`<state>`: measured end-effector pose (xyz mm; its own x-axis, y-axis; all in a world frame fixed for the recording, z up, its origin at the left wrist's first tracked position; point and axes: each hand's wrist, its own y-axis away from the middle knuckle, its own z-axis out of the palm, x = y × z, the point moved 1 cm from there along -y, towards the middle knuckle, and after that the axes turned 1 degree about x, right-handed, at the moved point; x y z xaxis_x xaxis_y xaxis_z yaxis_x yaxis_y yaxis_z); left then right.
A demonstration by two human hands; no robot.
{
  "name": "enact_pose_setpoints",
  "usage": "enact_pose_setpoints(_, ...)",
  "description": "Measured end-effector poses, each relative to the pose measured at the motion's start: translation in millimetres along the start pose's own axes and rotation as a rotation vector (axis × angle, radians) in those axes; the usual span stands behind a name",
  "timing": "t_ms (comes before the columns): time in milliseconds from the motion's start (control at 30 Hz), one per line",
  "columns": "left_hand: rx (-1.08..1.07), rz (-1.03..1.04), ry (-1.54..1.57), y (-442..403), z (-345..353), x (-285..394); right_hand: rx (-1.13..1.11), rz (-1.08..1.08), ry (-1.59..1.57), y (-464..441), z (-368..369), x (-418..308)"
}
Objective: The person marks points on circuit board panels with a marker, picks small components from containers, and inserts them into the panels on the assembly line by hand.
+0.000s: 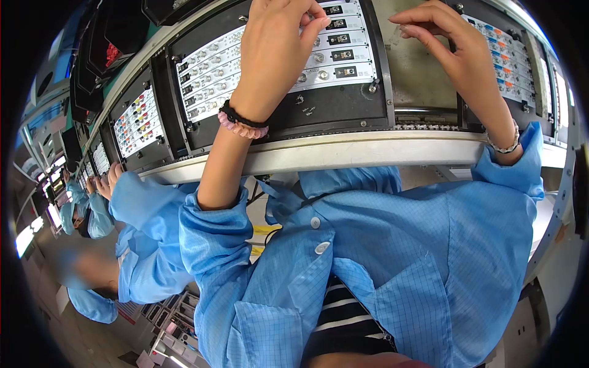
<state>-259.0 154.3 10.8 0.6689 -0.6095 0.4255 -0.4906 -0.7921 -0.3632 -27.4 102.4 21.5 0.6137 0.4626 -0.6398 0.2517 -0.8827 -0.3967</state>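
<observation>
My left hand (279, 46) is over a black fixture plate (331, 110) that carries several white circuit-board strips (215, 73) with round metal connectors and dark square parts. Its thumb and forefinger come together above the strips' right part; what they hold, if anything, I cannot make out. My right hand (445, 34) hovers over the bare tan surface (414, 80) to the right of the plate. Its fingers are curved, with a gap between thumb and fingers and nothing visible between them. Some tiny metal pieces (308, 111) lie on the plate below the strips.
Another fixture with orange- and blue-marked boards (506, 64) stands on the right; a similar one (138, 122) is at left. A metal rail (343, 150) runs along the front. Black bins (116, 37), one with red parts, stand at upper left. A co-worker in blue (153, 257) works at left.
</observation>
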Motion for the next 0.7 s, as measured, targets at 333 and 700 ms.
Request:
enact_pose_setpoints(333,0.042,0.155,-0.121,-2,-2,7,-0.083,0.442,-0.4,-1,-7,0)
enact_pose_setpoints(700,0.07,0.066,-0.157,69,-76,-1,-0.016,0.575,-0.666,-17,8,5)
